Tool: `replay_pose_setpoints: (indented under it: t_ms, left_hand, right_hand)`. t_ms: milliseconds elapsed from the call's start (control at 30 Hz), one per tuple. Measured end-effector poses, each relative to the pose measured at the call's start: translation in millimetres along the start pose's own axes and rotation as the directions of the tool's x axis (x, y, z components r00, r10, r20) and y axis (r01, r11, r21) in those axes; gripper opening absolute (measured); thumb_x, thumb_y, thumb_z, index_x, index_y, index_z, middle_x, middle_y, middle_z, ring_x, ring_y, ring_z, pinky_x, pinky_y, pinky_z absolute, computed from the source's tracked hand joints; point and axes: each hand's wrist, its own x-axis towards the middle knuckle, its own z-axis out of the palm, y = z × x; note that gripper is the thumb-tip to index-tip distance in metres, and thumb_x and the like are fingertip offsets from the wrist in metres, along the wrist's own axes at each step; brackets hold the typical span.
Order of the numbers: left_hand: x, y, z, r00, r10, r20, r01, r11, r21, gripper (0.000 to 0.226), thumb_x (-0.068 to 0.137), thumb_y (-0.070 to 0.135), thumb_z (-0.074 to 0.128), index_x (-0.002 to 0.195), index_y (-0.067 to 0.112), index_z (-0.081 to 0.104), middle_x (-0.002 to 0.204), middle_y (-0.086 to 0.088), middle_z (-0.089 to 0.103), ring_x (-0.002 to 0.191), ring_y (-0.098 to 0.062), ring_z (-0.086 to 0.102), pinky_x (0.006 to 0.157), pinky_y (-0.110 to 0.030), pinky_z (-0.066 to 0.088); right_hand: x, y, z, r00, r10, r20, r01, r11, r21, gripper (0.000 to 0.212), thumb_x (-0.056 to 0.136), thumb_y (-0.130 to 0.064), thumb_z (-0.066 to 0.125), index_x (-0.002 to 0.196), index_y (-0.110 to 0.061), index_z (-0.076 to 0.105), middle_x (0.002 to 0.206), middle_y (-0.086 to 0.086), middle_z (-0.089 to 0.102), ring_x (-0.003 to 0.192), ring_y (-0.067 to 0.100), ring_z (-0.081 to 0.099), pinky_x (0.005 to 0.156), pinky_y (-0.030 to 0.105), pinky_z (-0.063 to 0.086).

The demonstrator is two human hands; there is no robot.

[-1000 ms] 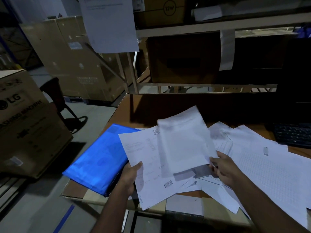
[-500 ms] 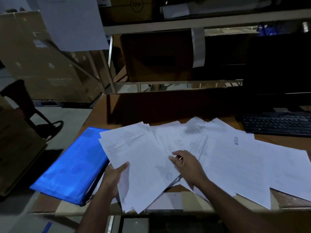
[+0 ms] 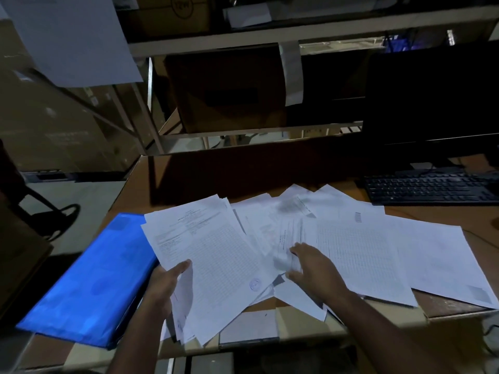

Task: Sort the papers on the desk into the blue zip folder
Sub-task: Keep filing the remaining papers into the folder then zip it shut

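My left hand has its grip closed on a stack of sheets, thumb on top near the lower left edge, fingers hidden under it. Right hand is spread flat, grip open, fingers pressing on the loose papers fanned across the tabletop w/ nothing pinched yet. Blue zip folder lies at the left front corner of the tabletop, partly under the held stack's edge, looks closed as far as I can tell; zip not visible. Black keyboard and monitor sit at back right, well apart from the folder. Handling, imo: sheets are light, floppy, slick on each other, so a one-edge hold lets the stack fan out & droop; better to square it up and pinch mid-edge w/ fingers underneath for support. Loose ones overlap, so I'd slide them together under the flat palm, then lift by a corner rather than claw at a flat sheet. Several hang over the front edge, so they could slip off. The folder looks thin, flexible & glossy; prob needs one hand to hold its mouth open.
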Motion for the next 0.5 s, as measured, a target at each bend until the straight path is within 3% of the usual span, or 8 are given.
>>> replay_pose_setpoints:
  t_ms: [67, 133, 267, 367, 433, 500]
  left_hand:
    - [-0.3, 1.8, -2.1, 1.000, -0.008, -0.008, 0.008, 1.000, -0.009, 0.037, 0.096, 0.008, 0.071, 0.131, 0.016, 0.061, 0.125, -0.001, 0.063, 0.117, -0.023, 0.055, 0.102, -0.041, 0.042]
    - [-3.7, 2.8, -3.6, 1.000, -0.024, -0.009, 0.024, 1.000, -0.015, 0.038, 0.095, 0.009, 0.072, 0.131, 0.017, 0.062, 0.126, -0.002, 0.065, 0.117, -0.024, 0.056, 0.103, -0.042, 0.042]
    - [-14.4, 2.8, -4.7, 0.998, -0.045, 0.041, 0.047, 0.997, -0.058, 0.043, 0.093, 0.013, 0.075, 0.134, 0.017, 0.065, 0.130, 0.000, 0.070, 0.124, -0.026, 0.061, 0.111, -0.047, 0.044]
    - [-25.4, 5.9, 0.7, 0.990, -0.062, 0.129, 0.080, 0.987, -0.136, 0.040, 0.095, 0.012, 0.074, 0.134, 0.019, 0.067, 0.127, -0.001, 0.074, 0.121, -0.025, 0.066, 0.106, -0.044, 0.048]
    - [-33.3, 7.3, 7.2, 0.982, -0.051, 0.180, 0.080, 0.984, -0.162, 0.040, 0.096, 0.011, 0.072, 0.135, 0.017, 0.066, 0.128, -0.002, 0.074, 0.121, -0.026, 0.068, 0.105, -0.043, 0.050]
    - [-40.2, 7.3, 14.0, 0.979, -0.049, 0.196, 0.085, 0.980, -0.178, 0.035, 0.097, 0.010, 0.069, 0.132, 0.013, 0.067, 0.125, -0.006, 0.076, 0.117, -0.028, 0.071, 0.100, -0.042, 0.054]
  right_hand:
    - [0.4, -3.0, -4.1, 0.993, -0.058, -0.098, 0.052, 0.997, -0.063, 0.024, 0.088, -0.044, 0.068, 0.104, -0.026, 0.066, 0.102, -0.008, 0.069, 0.096, 0.013, 0.065, 0.079, 0.029, 0.051]
    - [4.2, -6.5, -9.3, 0.984, -0.059, -0.169, 0.046, 0.996, -0.079, 0.021, 0.091, -0.044, 0.065, 0.087, -0.024, 0.066, 0.082, -0.008, 0.068, 0.078, 0.013, 0.066, 0.064, 0.030, 0.051]
    - [13.8, -33.8, -27.4, 0.952, -0.029, -0.304, 0.038, 0.999, 0.023, 0.026, 0.094, -0.047, 0.060, 0.079, -0.026, 0.065, 0.076, -0.007, 0.067, 0.069, 0.013, 0.062, 0.061, 0.031, 0.050]
    - [21.1, -71.2, -40.0, 0.923, -0.003, -0.384, 0.063, 0.988, 0.143, 0.023, 0.095, -0.037, 0.062, 0.085, -0.019, 0.070, 0.075, -0.005, 0.065, 0.068, 0.012, 0.059, 0.056, 0.022, 0.037]
    - [26.7, -97.5, -39.9, 0.947, 0.045, -0.318, 0.061, 0.947, 0.316, 0.029, 0.095, -0.038, 0.062, 0.071, -0.023, 0.060, 0.061, -0.009, 0.055, 0.056, 0.004, 0.049, 0.049, 0.019, 0.029]
    - [32.0, -125.1, -32.7, 0.991, 0.056, -0.118, 0.023, 0.814, 0.581, 0.031, 0.097, -0.044, 0.059, 0.078, -0.019, 0.062, 0.067, -0.009, 0.058, 0.059, 0.004, 0.051, 0.053, 0.019, 0.038]
